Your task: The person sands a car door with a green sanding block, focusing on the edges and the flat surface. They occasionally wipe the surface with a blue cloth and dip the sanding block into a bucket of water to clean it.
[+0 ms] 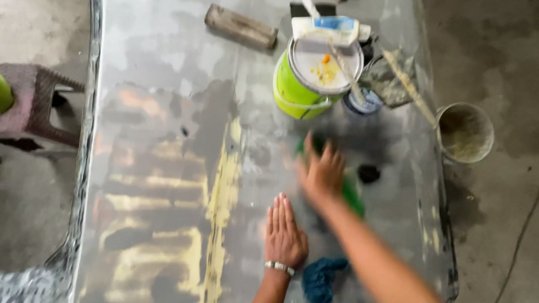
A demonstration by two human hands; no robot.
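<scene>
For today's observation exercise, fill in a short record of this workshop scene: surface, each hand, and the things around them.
Surface: grey metal panel with yellow filler streaks
Left hand: flat on the panel, fingers together, band on wrist
Right hand: blurred, pressing a green pad
Near left wrist: blue cloth
Ahead of hands: green can with stick across its lid, sanding block
On floor, right: small bucket
On floor, left: stool

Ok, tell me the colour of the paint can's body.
Bright lime green paint can, white lid; seen in the head view.
</scene>
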